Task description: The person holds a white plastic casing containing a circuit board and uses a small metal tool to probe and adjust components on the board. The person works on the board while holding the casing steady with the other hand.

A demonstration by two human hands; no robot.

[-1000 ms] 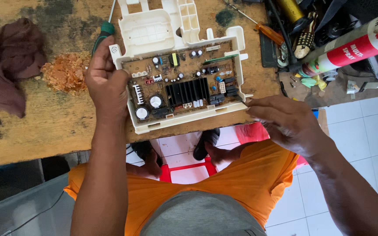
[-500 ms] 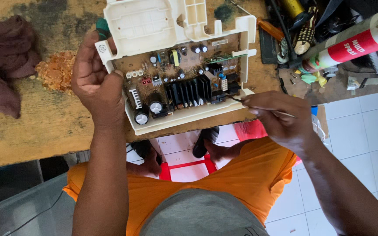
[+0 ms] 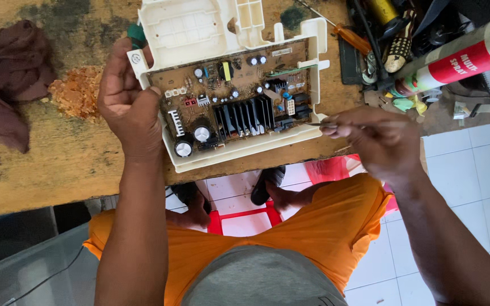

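My left hand (image 3: 129, 107) grips the left edge of a white plastic housing (image 3: 188, 28) that holds a brown circuit board (image 3: 239, 96) with a black finned heat sink, capacitors and connectors. The housing rests tilted on the wooden bench (image 3: 46, 170), its near edge over the bench's edge. My right hand (image 3: 375, 139) pinches a thin metal tool (image 3: 316, 124), whose tip touches the housing's right edge beside the board. A green tool handle (image 3: 137, 34) shows just above my left fingers.
A brown rag (image 3: 7, 85) and a pile of orange crumbs (image 3: 77, 90) lie on the bench's left. At the right are an orange-handled screwdriver (image 3: 353, 39), a red-and-white spray can (image 3: 455, 56) and tangled tools. Below are a red stool (image 3: 245, 221) and white floor tiles.
My left hand shifted the housing a little leftward and turned it. My right hand rose from the bench's edge and brought the thin tool to the housing's right side.
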